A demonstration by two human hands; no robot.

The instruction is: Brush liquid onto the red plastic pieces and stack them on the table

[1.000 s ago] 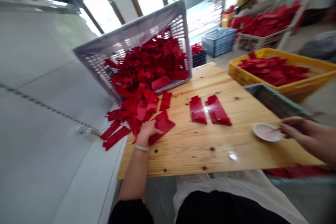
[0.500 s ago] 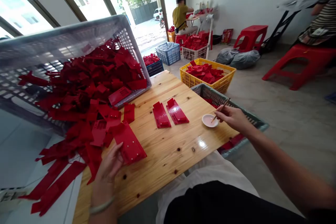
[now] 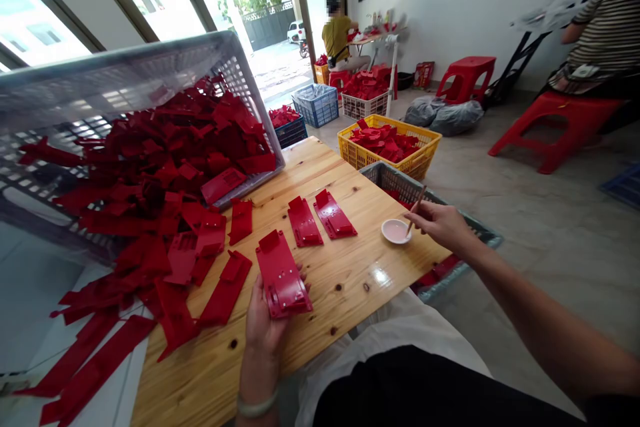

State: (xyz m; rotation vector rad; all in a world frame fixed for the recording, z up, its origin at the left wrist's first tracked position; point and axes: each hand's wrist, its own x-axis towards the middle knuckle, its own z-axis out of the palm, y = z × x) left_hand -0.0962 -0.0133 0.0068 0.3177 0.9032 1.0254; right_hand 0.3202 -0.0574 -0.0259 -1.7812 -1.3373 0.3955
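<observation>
Cradling a red part (image 3: 283, 275) over the counter (image 3: 320, 310), the left hand (image 3: 269, 328) curls its fingers round both edges, while the right hand's (image 3: 441, 223) fingers pinch a stick (image 3: 421, 195) at the white dish (image 3: 385, 233), which a careless nudge could spill.

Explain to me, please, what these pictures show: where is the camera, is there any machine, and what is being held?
No robot is working here. A person works, and one camera worn on that person's head looks forward and down. The left hand holds a red piece over the wooden table. The right hand holds a thin stick, its lower end at a small white dish. Both are bare. Near the table's middle lie two more red pieces, side by side. At the left, a heap of red pieces spills from a tipped crate.
</observation>
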